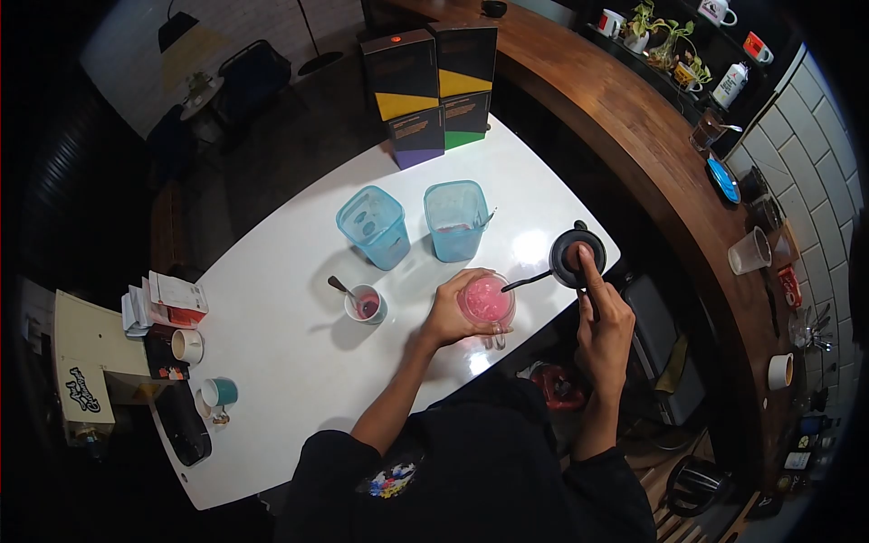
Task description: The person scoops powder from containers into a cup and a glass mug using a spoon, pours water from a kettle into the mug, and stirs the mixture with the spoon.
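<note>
My left hand (pixel 444 313) is wrapped round a clear glass mug (pixel 490 299) with pink liquid in it, at the table's near edge. My right hand (pixel 605 328) grips a black gooseneck kettle (pixel 563 256), its index finger pressed on the lid. The kettle's thin spout reaches left to the glass mug, its tip over the pink contents. Whether water is flowing is hard to make out. Left of the mug stands a white cup (pixel 365 305) with dark pink residue and a spoon (pixel 341 288) leaning in it.
Two translucent blue containers (pixel 373 228) (pixel 456 222) stand beyond my hands on the white table (pixel 281 271). Dark boxes (pixel 414 90) are stacked at the far edge. Cups (pixel 219 392) and papers (pixel 176 297) lie left. A curved wooden counter (pixel 652 172) runs along the right.
</note>
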The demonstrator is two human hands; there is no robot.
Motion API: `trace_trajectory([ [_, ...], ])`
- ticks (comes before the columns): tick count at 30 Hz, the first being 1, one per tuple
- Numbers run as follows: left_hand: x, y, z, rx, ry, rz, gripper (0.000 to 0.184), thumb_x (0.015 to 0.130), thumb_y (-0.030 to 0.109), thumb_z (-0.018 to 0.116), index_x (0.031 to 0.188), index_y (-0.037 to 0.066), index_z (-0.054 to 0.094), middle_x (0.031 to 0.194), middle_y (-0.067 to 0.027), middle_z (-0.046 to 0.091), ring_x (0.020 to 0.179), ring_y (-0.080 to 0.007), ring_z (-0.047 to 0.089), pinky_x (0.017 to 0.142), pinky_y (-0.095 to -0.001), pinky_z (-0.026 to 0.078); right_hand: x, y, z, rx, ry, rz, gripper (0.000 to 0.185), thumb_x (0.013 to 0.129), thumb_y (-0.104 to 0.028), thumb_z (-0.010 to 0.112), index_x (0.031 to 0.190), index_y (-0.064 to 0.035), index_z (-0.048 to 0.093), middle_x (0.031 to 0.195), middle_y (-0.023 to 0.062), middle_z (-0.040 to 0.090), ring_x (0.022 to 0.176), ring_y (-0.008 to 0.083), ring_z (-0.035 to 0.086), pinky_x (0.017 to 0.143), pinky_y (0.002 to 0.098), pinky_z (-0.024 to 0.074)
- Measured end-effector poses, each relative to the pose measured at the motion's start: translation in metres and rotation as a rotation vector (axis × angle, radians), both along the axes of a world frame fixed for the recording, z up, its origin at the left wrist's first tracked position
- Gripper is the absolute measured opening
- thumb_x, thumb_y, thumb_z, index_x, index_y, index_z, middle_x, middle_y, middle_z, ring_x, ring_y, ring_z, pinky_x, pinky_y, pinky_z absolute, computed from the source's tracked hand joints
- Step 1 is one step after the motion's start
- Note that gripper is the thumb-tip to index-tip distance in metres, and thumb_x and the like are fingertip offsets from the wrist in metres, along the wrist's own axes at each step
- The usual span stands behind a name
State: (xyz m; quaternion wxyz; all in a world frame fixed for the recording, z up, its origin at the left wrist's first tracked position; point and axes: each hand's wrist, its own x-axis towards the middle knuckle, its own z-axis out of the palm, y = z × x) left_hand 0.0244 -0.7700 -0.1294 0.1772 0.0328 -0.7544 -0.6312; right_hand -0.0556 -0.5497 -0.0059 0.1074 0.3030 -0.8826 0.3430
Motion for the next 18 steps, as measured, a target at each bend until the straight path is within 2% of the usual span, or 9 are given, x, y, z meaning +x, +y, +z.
trace_trajectory([
  [2, -0.0001, -0.0005, 0.0027, 0.002, -0.019, -0.006, 0.08, 0.053, 0.023, 0.101, 0.122, 0.004, 0.066, 0.127, -0.0086, 0.063, 0.118, -0.0209, 0.062, 0.105, -0.0367, 0.049, 0.0004, -0.0005, 0.0008, -0.004, -0.012, 0.0, 0.068, 0.088, 0.01, 0.064, 0.147, -0.0222, 0.054, 0.084, 0.0187, 0.063, 0.069, 0.0312, 0.06, 0.071, 0.0365, 0.05],
  [6, -0.0003, -0.0022, 0.0011, -0.103, 0.055, 0.011, 0.083, 0.052, 0.023, 0.101, 0.123, 0.0, 0.064, 0.123, -0.0113, 0.065, 0.114, -0.0228, 0.063, 0.103, -0.0353, 0.05, -0.0007, 0.0001, -0.0021, -0.005, -0.003, 0.001, 0.068, 0.088, 0.01, 0.064, 0.147, -0.0224, 0.054, 0.084, 0.019, 0.063, 0.07, 0.0317, 0.06, 0.072, 0.0374, 0.0501],
  [8, -0.0002, -0.0022, 0.0001, -0.12, 0.075, 0.009, 0.083, 0.052, 0.023, 0.101, 0.122, 0.0, 0.064, 0.123, -0.0114, 0.065, 0.114, -0.0231, 0.063, 0.103, -0.0355, 0.05, -0.0027, 0.0003, -0.0058, -0.048, 0.075, 0.031, 0.08, 0.084, 0.012, 0.066, 0.15, -0.0314, 0.05, 0.074, 0.0158, 0.057, 0.061, 0.0312, 0.057, 0.064, 0.0465, 0.0459],
  [11, -0.0001, -0.0015, 0.0002, -0.15, 0.077, 0.013, 0.082, 0.052, 0.024, 0.102, 0.122, 0.0, 0.065, 0.123, -0.0116, 0.065, 0.115, -0.0236, 0.063, 0.104, -0.0361, 0.05, -0.0023, -0.0003, -0.0051, -0.051, 0.086, 0.042, 0.08, 0.084, 0.012, 0.066, 0.15, -0.0312, 0.05, 0.073, 0.0155, 0.057, 0.061, 0.0311, 0.057, 0.064, 0.0465, 0.0455],
  [16, 0.0024, -0.0006, -0.0016, 0.088, 0.027, 0.007, 0.083, 0.052, 0.026, 0.102, 0.122, 0.001, 0.065, 0.124, -0.0104, 0.065, 0.116, -0.0221, 0.063, 0.104, -0.0357, 0.049, -0.0032, -0.0005, -0.0061, -0.053, 0.09, 0.035, 0.081, 0.084, 0.012, 0.066, 0.15, -0.0313, 0.05, 0.072, 0.015, 0.056, 0.06, 0.0308, 0.056, 0.064, 0.0464, 0.0452],
  [18, 0.0021, -0.0013, -0.005, 0.084, 0.028, 0.014, 0.083, 0.052, 0.026, 0.102, 0.123, 0.001, 0.065, 0.124, -0.01, 0.065, 0.116, -0.0216, 0.063, 0.105, -0.0356, 0.049, -0.0028, -0.0011, -0.0056, -0.049, 0.09, 0.03, 0.081, 0.084, 0.012, 0.066, 0.15, -0.0313, 0.05, 0.072, 0.0149, 0.055, 0.06, 0.0307, 0.056, 0.064, 0.0465, 0.0451],
])
